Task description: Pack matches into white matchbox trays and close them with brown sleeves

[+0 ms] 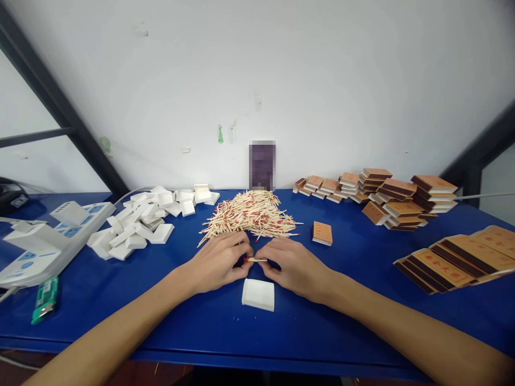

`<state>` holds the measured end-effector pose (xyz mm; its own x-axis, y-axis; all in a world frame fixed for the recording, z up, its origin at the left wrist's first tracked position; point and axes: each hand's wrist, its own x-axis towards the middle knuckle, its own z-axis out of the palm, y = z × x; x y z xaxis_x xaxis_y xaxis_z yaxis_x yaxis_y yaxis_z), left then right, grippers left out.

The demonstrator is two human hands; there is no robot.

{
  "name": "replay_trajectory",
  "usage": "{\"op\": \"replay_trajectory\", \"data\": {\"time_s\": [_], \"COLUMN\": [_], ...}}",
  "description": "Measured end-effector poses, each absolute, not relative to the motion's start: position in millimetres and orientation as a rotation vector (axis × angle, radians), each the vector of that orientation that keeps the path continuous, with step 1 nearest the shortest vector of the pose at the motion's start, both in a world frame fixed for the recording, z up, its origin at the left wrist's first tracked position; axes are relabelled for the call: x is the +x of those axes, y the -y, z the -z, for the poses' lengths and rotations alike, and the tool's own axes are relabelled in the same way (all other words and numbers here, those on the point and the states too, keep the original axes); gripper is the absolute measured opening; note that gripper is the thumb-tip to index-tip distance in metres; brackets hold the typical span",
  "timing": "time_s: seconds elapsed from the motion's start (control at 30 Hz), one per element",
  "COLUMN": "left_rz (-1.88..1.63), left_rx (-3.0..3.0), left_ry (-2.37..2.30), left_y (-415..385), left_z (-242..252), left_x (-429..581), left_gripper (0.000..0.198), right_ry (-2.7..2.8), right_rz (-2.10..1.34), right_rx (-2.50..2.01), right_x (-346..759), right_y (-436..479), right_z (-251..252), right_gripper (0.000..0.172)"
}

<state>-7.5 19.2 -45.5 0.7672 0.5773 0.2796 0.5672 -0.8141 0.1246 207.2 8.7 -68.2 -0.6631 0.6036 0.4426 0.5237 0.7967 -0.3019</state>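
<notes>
Between my two hands is a small bundle of matches (257,260), its red heads toward the left. My left hand (225,257) is closed with its fingertips on the head end. My right hand (292,265) pinches the other end. Just below them a white matchbox tray (258,295) lies on the blue table. Behind my hands spreads a large heap of loose matches (251,214) with red heads. One orange matchbox (322,234) lies to the right of the heap.
White trays (137,220) are piled at the left, near a power strip (60,244) and a green lighter (45,299). Stacked matchboxes (396,198) stand at the back right, with flat orange sleeves (462,257) in front. A dark pixelated rectangle (262,165) is at the wall.
</notes>
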Motion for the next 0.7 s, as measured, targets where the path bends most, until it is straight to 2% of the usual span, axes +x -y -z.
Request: {"op": "replay_trajectory", "data": {"time_s": [0.23,0.37,0.5,0.7], "left_rz": [-0.615,-0.64,-0.589,-0.701], "left_rx": [2.853,2.814,2.848,2.825], "left_ry": [-0.814,-0.668,-0.809,-0.887], "left_y": [-12,-9,-12,-17], "left_z": [33,25,25,37], "left_x": [-12,-15,-16,-12], "left_gripper": [0.017,0.022,0.028,0.014], "right_ry": [2.281,2.389,2.495,2.499], "right_rz": [-0.349,-0.463,-0.407,-0.279], "right_rx": [-0.791,-0.753,-0.803,-0.849], "right_x": [212,212,208,204], "right_y": [6,25,38,39], "right_z": [50,39,41,45], "right_gripper": [0.012,0.017,0.018,0.015]}}
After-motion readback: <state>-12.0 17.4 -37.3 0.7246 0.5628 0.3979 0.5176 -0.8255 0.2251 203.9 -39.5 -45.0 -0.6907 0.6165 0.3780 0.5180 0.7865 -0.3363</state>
